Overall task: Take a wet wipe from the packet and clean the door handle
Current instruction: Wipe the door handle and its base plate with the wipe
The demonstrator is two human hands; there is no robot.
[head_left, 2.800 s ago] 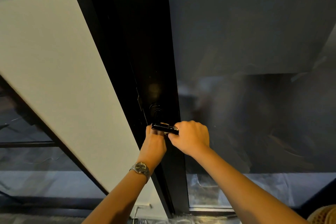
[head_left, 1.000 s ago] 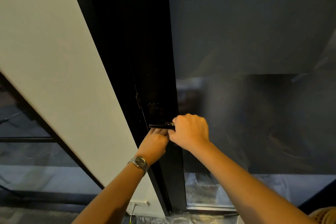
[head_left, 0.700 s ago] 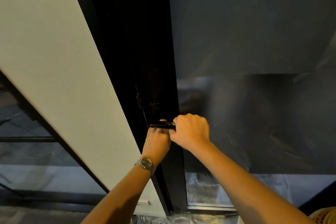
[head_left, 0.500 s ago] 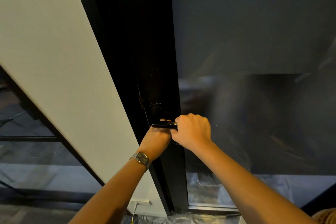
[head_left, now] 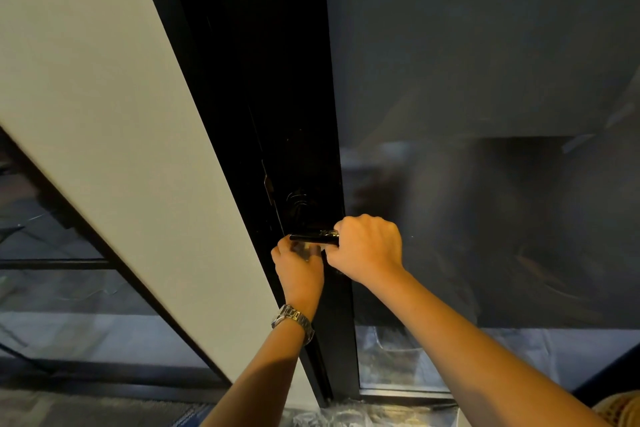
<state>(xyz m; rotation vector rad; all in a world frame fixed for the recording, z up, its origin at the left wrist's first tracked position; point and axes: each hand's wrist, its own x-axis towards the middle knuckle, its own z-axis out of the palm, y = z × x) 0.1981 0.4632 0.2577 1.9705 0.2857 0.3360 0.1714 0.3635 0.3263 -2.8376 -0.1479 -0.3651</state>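
The right hand (head_left: 367, 246) is closed in a fist round the free end of the handle (head_left: 313, 237), knuckles upward. The left hand (head_left: 299, 265) sits just under the handle, at 7 o'clock from the right hand. Its fingers curl upward and seem to pinch a small pale thing, probably the wipe (head_left: 308, 247), against the underside of the bar. This part is blurred, so it is not sure. The handle stands out from the black door (head_left: 294, 114). At 3 o'clock from it is dark glass (head_left: 485, 97), and at 9 o'clock a white wall (head_left: 104, 114). The packet is not in view.

Several things could go wrong. The fist covers the end of the handle, so this part probably stays dirty unless the grip moves. If the right hand presses down too much, the lever may turn and free the latch. The door would then swing and the wipe lose contact. The wipe is held only by the fingertips, so a strong rub along the bar could pull it out. The left fingers are near the door edge and could be squeezed if the door moves.
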